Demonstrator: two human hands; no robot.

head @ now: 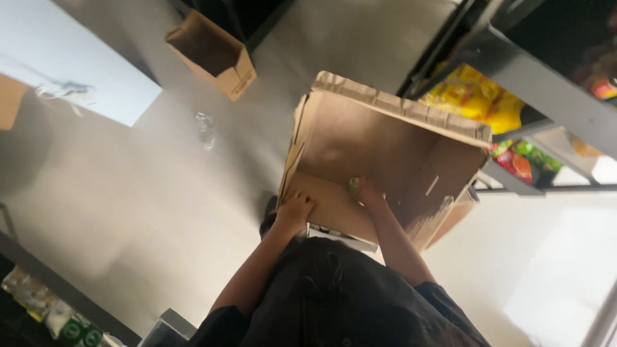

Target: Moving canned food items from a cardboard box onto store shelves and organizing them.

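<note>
dark clothing of the person (334,295) fills the near edge, two bare arms reaching out of it. right hand (367,191) is inside one large open cardboard box (385,148), fingers closed around one small green object (353,184) near the box's bottom. left hand (295,209) grips the box's near left edge. one smaller open cardboard box (212,54) sits far left on the grey floor (128,193); one shelf (540,83) at right holds yellow and red packets.

Around you: a smooth grey floor (148,193) with soft glare; a dark metal shelf rack (533,77) at upper right stocked with yellow bags (475,96) and red-green packets (524,160); a small open carton (212,54) standing beyond; a bright white panel (71,64) at upper left.
</note>
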